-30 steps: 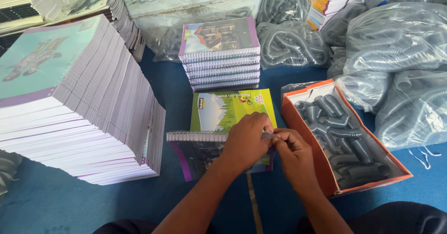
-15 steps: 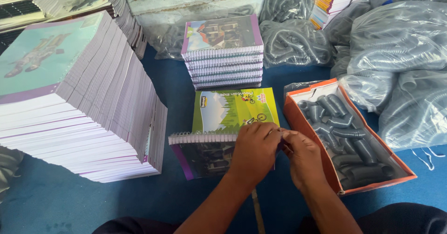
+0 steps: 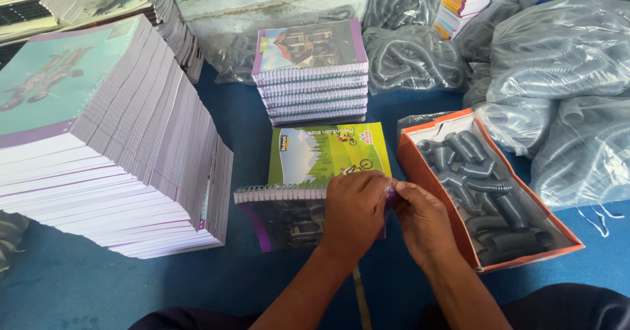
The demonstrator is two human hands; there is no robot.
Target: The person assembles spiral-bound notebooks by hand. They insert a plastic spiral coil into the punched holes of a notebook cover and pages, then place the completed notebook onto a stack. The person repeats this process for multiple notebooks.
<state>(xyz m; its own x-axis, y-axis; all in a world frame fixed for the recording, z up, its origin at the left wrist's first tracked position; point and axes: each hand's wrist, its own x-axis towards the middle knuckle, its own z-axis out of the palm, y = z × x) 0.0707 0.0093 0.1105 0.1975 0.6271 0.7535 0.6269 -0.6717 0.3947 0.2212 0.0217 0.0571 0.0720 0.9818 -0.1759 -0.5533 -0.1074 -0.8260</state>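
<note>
Both hands' grips pinch shut on the spiral coil's right end, left hand over the notebook, right hand beside it, coil running leftward.

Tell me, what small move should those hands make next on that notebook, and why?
Probably keep working the spiral coil in at its right end: both the left hand and right hand pinch there, and the open notebook lies flat beneath.
</note>
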